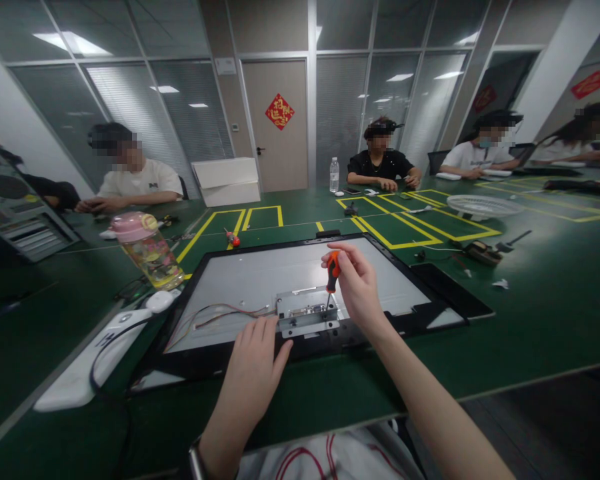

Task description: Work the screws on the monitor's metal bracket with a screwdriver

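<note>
A black-framed monitor panel point(240, 273) lies face down on the green table, its grey metal back up. Near its front edge sits a small metal bracket plate point(306, 313), with thin coloured wires point(220, 312) running left from it. My right hand point(357, 290) is closed round an orange-and-black screwdriver point(333, 270), held upright with its tip on the bracket. My left hand point(254, 360) lies flat on the panel just left of the bracket, fingers stretched out.
A pink-lidded bottle point(147, 252) stands left of the panel, beside a white power strip point(97, 357) with a black cable. A white fan grille point(483, 205) and small tools lie at the right. Several other people sit round the table's far side.
</note>
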Demonstrator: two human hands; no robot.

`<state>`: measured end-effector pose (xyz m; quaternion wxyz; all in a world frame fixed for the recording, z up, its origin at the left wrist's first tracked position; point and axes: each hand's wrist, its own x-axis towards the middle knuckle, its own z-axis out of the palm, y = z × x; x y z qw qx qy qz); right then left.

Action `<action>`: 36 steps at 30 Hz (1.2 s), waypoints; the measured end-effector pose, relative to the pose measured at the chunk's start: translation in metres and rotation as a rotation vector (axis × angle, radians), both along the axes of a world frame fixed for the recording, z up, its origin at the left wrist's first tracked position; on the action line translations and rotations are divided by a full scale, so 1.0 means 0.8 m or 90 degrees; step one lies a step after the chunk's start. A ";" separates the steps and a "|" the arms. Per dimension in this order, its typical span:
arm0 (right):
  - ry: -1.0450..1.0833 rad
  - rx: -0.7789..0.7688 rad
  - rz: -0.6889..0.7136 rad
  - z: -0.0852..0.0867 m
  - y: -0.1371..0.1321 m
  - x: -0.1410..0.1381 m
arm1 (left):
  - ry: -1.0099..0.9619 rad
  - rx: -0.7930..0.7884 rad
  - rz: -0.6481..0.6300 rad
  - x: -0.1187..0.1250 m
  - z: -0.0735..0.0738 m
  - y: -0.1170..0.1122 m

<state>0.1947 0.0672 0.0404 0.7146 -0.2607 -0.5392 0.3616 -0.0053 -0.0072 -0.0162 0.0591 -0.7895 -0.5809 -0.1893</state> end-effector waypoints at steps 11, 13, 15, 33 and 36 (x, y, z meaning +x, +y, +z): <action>0.004 -0.015 -0.026 0.000 0.000 -0.001 | -0.007 0.006 -0.003 0.000 0.000 -0.001; 0.017 -0.014 0.004 0.002 -0.001 -0.002 | -0.012 0.001 -0.004 0.000 0.000 -0.001; 0.031 -0.008 0.017 0.004 -0.001 -0.004 | -0.016 -0.006 -0.004 0.000 0.000 -0.001; -0.020 0.012 -0.059 0.000 -0.001 -0.002 | -0.017 0.005 -0.007 0.000 0.000 -0.001; -0.043 0.019 -0.138 -0.002 0.000 0.001 | -0.006 0.007 -0.001 0.000 0.001 -0.001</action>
